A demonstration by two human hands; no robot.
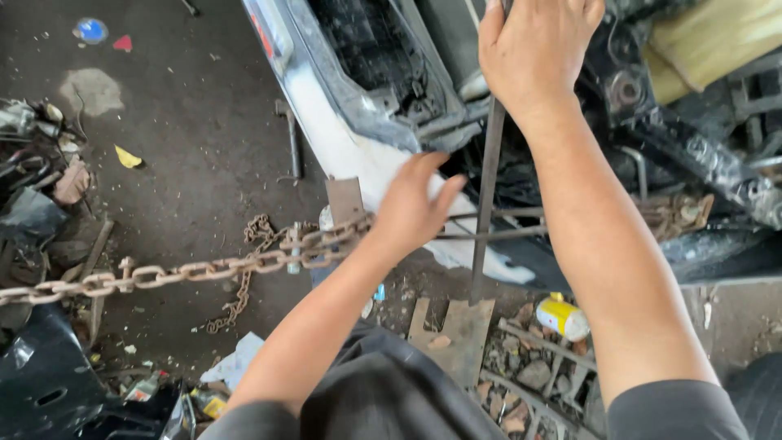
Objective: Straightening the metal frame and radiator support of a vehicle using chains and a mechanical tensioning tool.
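Gripping the top of a long, flat, dark steel bar (487,195), the right hand (533,50) has its fingers closed around it — probably to keep it upright, since its lower end stands on a flat grey metal plate (464,326) on the floor. The left hand (411,210) rests where a heavy rusty steel chain (195,269) meets the torn white car panel (358,155); its fingers are loosely spread, laid on the links rather than clenched, as if steadying a chain drawn taut toward the left edge of the floor. One bar, one taut chain, plus a thinner loose rusty chain (243,285) hanging slack beneath it — two hands, both busy. A yellow-and-white can (562,318) lies just right of the plate.
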